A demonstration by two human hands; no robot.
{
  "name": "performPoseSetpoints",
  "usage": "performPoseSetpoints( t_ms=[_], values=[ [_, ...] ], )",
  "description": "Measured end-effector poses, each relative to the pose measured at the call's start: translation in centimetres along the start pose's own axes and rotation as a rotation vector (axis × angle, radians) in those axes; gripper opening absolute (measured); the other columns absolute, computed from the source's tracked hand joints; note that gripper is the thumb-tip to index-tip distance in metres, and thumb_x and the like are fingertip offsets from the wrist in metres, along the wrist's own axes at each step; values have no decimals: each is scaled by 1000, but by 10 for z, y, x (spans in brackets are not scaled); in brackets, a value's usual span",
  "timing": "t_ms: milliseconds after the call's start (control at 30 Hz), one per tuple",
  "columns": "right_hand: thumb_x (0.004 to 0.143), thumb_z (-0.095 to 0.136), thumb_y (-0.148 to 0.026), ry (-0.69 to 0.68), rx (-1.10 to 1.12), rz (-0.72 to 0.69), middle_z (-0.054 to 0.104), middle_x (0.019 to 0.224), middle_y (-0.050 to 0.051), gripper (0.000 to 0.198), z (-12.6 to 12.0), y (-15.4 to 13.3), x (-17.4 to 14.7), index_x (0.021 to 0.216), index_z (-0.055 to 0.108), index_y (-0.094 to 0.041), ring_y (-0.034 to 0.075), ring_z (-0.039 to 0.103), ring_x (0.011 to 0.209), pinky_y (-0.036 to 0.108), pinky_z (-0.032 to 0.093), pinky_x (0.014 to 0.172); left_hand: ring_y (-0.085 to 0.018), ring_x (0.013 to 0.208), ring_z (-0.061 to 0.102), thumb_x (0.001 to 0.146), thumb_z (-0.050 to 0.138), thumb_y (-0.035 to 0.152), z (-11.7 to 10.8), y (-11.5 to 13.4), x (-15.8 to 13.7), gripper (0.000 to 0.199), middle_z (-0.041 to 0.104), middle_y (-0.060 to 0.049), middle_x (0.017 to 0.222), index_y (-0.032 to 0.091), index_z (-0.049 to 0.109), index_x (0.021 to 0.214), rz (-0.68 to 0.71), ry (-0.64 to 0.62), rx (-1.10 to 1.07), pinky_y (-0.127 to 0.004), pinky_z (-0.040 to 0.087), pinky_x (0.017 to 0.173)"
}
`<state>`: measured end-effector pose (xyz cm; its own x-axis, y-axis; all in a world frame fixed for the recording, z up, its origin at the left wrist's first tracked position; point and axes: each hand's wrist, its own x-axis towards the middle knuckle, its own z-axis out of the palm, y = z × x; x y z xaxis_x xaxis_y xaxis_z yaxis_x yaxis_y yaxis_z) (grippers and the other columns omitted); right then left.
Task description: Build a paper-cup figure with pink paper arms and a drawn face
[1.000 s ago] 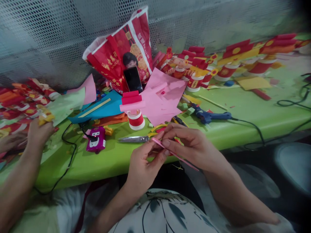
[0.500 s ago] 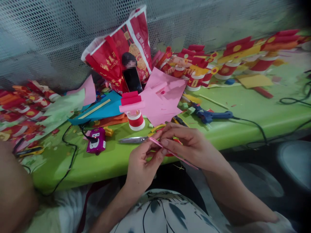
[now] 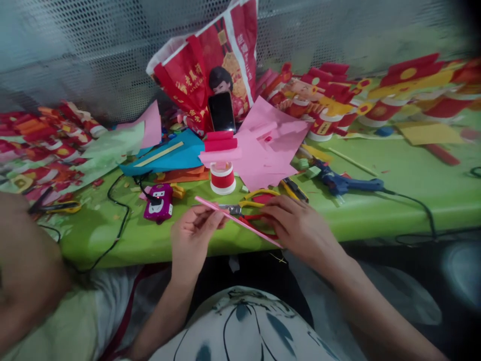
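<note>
My left hand (image 3: 195,238) pinches a narrow pink strip (image 3: 246,225) near its left end, thumb on top. The strip slants down to the right, above the table's front edge. At the handles of the scissors (image 3: 259,198), my right hand (image 3: 300,220) has its fingers curled over the yellow and red loops. The scissors' blades point left and are partly hidden behind the strip. Just beyond stands a small white-and-red paper cup figure (image 3: 222,179) topped by red and pink rolls.
A purple power socket (image 3: 158,203) with a black cable lies left. Pink sheets (image 3: 270,135), a blue sheet (image 3: 165,155) and a phone (image 3: 221,113) against a red bag (image 3: 184,75) are behind. Right are a utility knife (image 3: 295,190) and glue gun (image 3: 345,184). Another person's arm (image 3: 30,250) is at left.
My right hand has let go of the pink strip and moved onto the scissors' handles. My left hand has drawn the strip leftward. The view has shifted slightly.
</note>
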<state>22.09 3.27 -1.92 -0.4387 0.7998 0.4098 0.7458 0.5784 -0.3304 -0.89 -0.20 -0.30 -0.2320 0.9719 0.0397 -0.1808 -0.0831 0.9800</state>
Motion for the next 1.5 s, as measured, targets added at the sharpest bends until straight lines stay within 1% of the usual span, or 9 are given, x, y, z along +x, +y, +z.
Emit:
performPoseSetpoints(
  t_ms=[167,300,500,600,700,833,967,1100,1500],
  values=[
    [99,53,-24,-65,-179,-93,66,130,16,27,-2,2,9,118,72,-18,32,65,116,51,53,98,-15,73,76,76,87,36,-23,-1,3,28,81,-7,86,16,76,92,-68,81,-89,-23,62,67],
    [101,51,-24,-212,-208,-225,70,125,11,23,-3,8,21,111,72,-21,28,67,111,47,54,94,-15,76,77,74,88,36,-35,2,4,28,81,-6,88,16,75,89,-114,122,-169,-21,61,66],
    [103,48,-28,-219,-257,-301,70,119,16,22,1,11,27,106,66,-16,30,67,112,47,54,95,-15,78,79,76,88,32,-45,9,3,23,82,-3,88,18,74,88,-111,143,-268,-18,61,65],
    [105,42,-35,-230,-154,-276,71,109,14,26,-7,13,23,101,61,-18,26,70,98,40,57,81,-15,75,79,76,88,31,-50,14,1,22,81,0,83,18,72,85,-127,156,-308,-17,61,59],
    [105,42,-41,-263,-33,-143,70,94,8,27,-20,14,16,97,59,-22,22,70,81,35,55,69,-15,72,78,76,88,30,-52,18,0,21,80,1,80,18,72,84,-138,149,-334,-16,61,56],
    [101,52,-43,-178,207,51,72,108,9,31,-32,15,3,125,54,-24,21,73,93,28,59,73,-13,73,78,79,86,31,-52,19,1,19,79,0,81,18,73,84,-127,101,-332,-16,62,60],
    [96,58,-48,-131,260,4,67,127,13,65,-38,8,-8,152,40,-23,22,73,104,23,61,76,-12,74,77,82,84,33,-49,16,4,18,79,0,81,18,74,86,-121,58,-305,-16,62,63],
    [87,65,-63,-104,90,-83,72,101,7,61,-38,-4,-13,134,55,-24,20,73,76,24,59,59,-14,77,78,85,81,34,-46,15,6,17,80,-1,83,19,75,89,-89,16,-270,-17,63,66],
    [89,68,-57,86,-123,-303,72,101,11,55,-29,-5,-13,125,62,-16,23,73,84,33,59,70,-13,75,77,87,78,34,-39,21,2,14,79,1,84,21,75,92,-32,-24,-225,-18,64,69]
  ],
)
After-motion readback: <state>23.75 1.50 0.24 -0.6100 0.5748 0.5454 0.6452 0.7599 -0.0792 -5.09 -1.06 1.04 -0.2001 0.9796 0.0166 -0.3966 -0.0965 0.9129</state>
